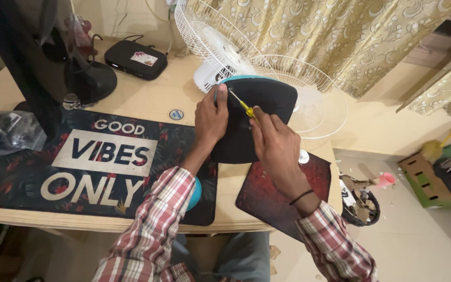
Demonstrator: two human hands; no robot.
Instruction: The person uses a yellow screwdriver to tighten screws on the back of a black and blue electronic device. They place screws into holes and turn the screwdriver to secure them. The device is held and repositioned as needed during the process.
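Two hands on the job: right hand [275, 143] pinches a screwdriver [242, 105], shaft pointing up-left, tip at the black fan base [267, 99]. Left hand [211, 117] grips base's left edge, w/ white grilles [319, 99] behind, desk [147, 94] under.

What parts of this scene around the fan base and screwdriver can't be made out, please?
- Head view: the screwdriver tip and any screw, too small.
- Head view: the right hand hides the screwdriver's handle end.
- Head view: the left hand covers part of the black fan base.
- Head view: the monitor, cut off by the top edge.
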